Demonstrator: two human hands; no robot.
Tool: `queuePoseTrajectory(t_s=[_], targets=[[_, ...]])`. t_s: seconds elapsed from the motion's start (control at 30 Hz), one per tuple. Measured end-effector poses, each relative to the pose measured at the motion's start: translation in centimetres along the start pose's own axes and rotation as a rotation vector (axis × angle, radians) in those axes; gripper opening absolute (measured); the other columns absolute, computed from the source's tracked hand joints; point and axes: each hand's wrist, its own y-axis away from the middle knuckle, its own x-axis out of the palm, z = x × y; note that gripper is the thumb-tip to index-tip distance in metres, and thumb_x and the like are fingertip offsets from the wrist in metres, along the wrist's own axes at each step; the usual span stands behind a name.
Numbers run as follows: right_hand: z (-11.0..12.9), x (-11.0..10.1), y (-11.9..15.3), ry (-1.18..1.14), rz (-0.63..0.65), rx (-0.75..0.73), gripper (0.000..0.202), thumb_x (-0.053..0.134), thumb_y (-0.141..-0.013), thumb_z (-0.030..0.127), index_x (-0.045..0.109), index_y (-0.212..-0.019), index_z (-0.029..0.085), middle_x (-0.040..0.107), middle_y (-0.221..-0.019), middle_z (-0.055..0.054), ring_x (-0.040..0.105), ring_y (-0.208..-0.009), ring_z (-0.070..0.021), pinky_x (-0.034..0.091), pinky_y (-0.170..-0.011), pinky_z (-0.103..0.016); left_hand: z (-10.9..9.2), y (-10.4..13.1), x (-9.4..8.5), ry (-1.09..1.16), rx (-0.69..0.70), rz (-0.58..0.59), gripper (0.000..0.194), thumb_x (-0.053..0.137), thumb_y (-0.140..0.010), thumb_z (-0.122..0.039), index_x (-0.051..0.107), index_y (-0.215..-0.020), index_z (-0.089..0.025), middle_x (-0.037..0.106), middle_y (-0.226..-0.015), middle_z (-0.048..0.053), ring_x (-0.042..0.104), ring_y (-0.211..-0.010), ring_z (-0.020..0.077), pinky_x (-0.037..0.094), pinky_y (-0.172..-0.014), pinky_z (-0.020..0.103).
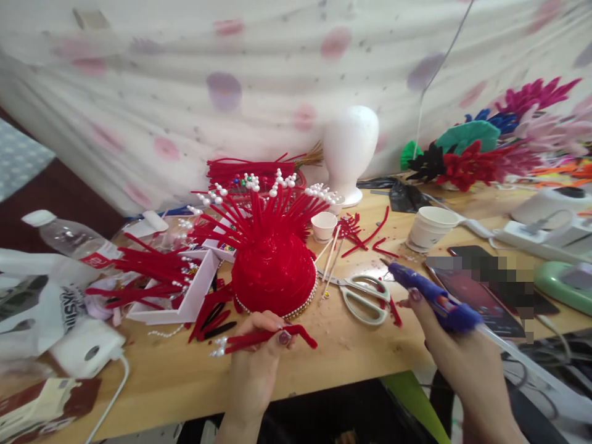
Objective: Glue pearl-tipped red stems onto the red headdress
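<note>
My left hand [255, 373] is closed around a red pipe-cleaner stem [304, 335], its end bent at the right and white pearl beads at the left. Just beyond that hand stands a red dome-shaped headpiece [274, 277], with a pearl string along its lower rim and a fan of bead-tipped red stems on top. My right hand [462, 364] grips a blue hot glue gun [428, 290], its nozzle pointing up and left. Between the hands and farther back lie scissors [365, 299] with pale green handles, apart from both hands.
At left are a white box [203, 287] of beaded red stems and a plastic bottle [74, 240]. Behind stand a white foam head [350, 151] and small paper cups [430, 228]. A phone [476, 296], a power strip [531, 231] and colourful flowers [472, 163] are at right.
</note>
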Motion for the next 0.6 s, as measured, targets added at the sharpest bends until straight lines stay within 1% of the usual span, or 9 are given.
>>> queuePoseTrajectory(t_s=[0.03, 0.1, 0.2, 0.33, 0.4, 0.47, 0.53, 0.57, 0.6], targets=[[-0.2, 0.0, -1.0, 0.077, -0.025, 0.006, 0.052, 0.052, -0.077, 0.067, 0.072, -0.084, 0.020, 0.070, -0.071, -0.009, 0.068, -0.075, -0.0319, 0.050, -0.060, -0.036, 0.0, 0.0, 0.1, -0.011, 0.009, 0.015, 0.016, 0.085, -0.065, -0.019, 0.069, -0.067, -0.019, 0.065, -0.066, -0.003, 0.064, -0.058, 0.0069, 0.053, -0.058, 0.014], [-0.7, 0.2, -2.5, 0.193, 0.017, -0.013, 0.055, 0.047, -0.080, 0.067, 0.072, -0.090, 0.019, 0.072, -0.080, -0.013, 0.067, -0.085, -0.0363, 0.049, -0.064, -0.039, 0.1, -0.1, 0.3, -0.029, 0.021, 0.007, 0.016, 0.085, -0.065, -0.020, 0.069, -0.067, -0.019, 0.065, -0.066, -0.003, 0.064, -0.057, 0.0078, 0.053, -0.056, 0.016], [-2.0, 0.6, -3.2, 0.257, 0.062, -0.030, 0.054, 0.044, -0.082, 0.064, 0.070, -0.087, 0.016, 0.070, -0.078, -0.017, 0.066, -0.080, -0.0362, 0.047, -0.062, -0.041, 0.6, 0.0, 0.4, -0.122, 0.034, -0.041, 0.019, 0.085, -0.063, -0.020, 0.067, -0.067, -0.018, 0.065, -0.066, -0.003, 0.063, -0.057, 0.0089, 0.054, -0.057, 0.018], [-3.4, -0.2, -1.2, 0.302, -0.133, -0.067, 0.052, 0.046, -0.077, 0.068, 0.060, -0.079, 0.018, 0.065, -0.076, -0.015, 0.062, -0.077, -0.0352, 0.047, -0.068, -0.046, 1.4, 0.0, -0.1, -0.329, 0.113, -0.090, 0.016, 0.082, -0.067, -0.020, 0.066, -0.069, -0.017, 0.067, -0.069, -0.001, 0.064, -0.061, 0.0111, 0.054, -0.059, 0.020], [-3.1, -1.0, 0.6, 0.288, -0.201, -0.047, 0.050, 0.048, -0.076, 0.071, 0.055, -0.079, 0.021, 0.062, -0.078, -0.012, 0.059, -0.078, -0.0342, 0.046, -0.070, -0.048, 1.6, 0.0, -0.2, -0.407, 0.174, -0.101, 0.013, 0.079, -0.071, -0.021, 0.066, -0.069, -0.017, 0.068, -0.070, 0.000, 0.066, -0.063, 0.0124, 0.055, -0.061, 0.020], [-1.9, -1.7, 2.6, 0.208, -0.218, -0.068, 0.044, 0.050, -0.080, 0.067, 0.053, -0.080, 0.022, 0.059, -0.079, -0.010, 0.058, -0.075, -0.0303, 0.047, -0.069, -0.045, 1.5, 0.2, 0.1, -0.474, 0.222, -0.109, 0.013, 0.078, -0.071, -0.020, 0.066, -0.068, -0.017, 0.068, -0.071, 0.000, 0.067, -0.066, 0.0131, 0.056, -0.062, 0.020], [-0.1, -1.8, 4.4, 0.097, -0.200, -0.224, 0.033, 0.054, -0.085, 0.055, 0.056, -0.090, 0.022, 0.059, -0.086, -0.009, 0.058, -0.079, -0.0269, 0.048, -0.074, -0.041, 1.2, 0.5, 0.7, -0.537, 0.249, -0.109, 0.012, 0.078, -0.070, -0.019, 0.067, -0.067, -0.018, 0.069, -0.072, 0.000, 0.067, -0.069, 0.0129, 0.056, -0.064, 0.020], [1.0, -1.6, 5.1, 0.030, -0.158, -0.363, 0.028, 0.055, -0.087, 0.048, 0.057, -0.095, 0.021, 0.060, -0.089, -0.009, 0.059, -0.080, -0.0252, 0.048, -0.074, -0.039, 1.1, 0.7, 1.1, -0.565, 0.257, -0.110, 0.012, 0.078, -0.070, -0.019, 0.067, -0.066, -0.019, 0.069, -0.072, 0.000, 0.067, -0.069, 0.0127, 0.056, -0.065, 0.020], [2.0, -1.2, 5.6, -0.028, -0.068, -0.505, 0.024, 0.056, -0.088, 0.042, 0.058, -0.101, 0.021, 0.061, -0.092, -0.009, 0.060, -0.083, -0.0241, 0.049, -0.075, -0.037, 0.9, 0.9, 1.5, -0.592, 0.264, -0.111, 0.011, 0.078, -0.070, -0.018, 0.067, -0.066, -0.019, 0.069, -0.072, 0.000, 0.066, -0.069, 0.0127, 0.056, -0.066, 0.020]])
